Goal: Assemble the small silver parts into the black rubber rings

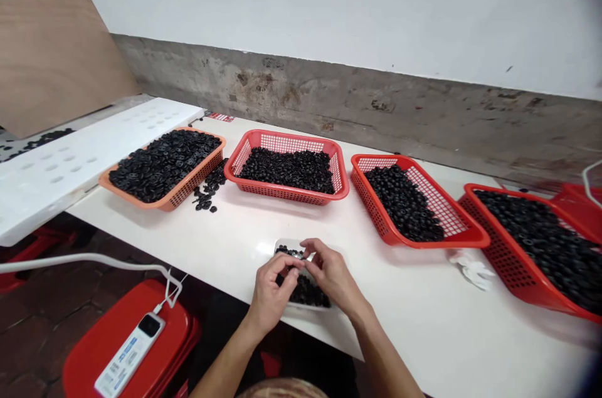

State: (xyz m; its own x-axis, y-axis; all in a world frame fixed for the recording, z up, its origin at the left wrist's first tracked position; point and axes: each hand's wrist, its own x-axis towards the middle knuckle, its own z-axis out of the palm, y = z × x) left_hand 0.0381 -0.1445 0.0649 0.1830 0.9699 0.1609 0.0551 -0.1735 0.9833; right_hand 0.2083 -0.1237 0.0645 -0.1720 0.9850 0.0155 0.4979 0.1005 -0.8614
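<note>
Both my hands are over a small white tray near the table's front edge. The tray holds a heap of small black rings, partly hidden by my fingers. My left hand and my right hand meet at the fingertips just above the heap. A small black ring seems pinched between them, though my fingers hide most of it. My hands hide the middle of the tray.
Several orange-red mesh baskets heaped with black rings line the white table, with loose rings beside one. A white perforated board lies at left. A power bank rests on a red stool.
</note>
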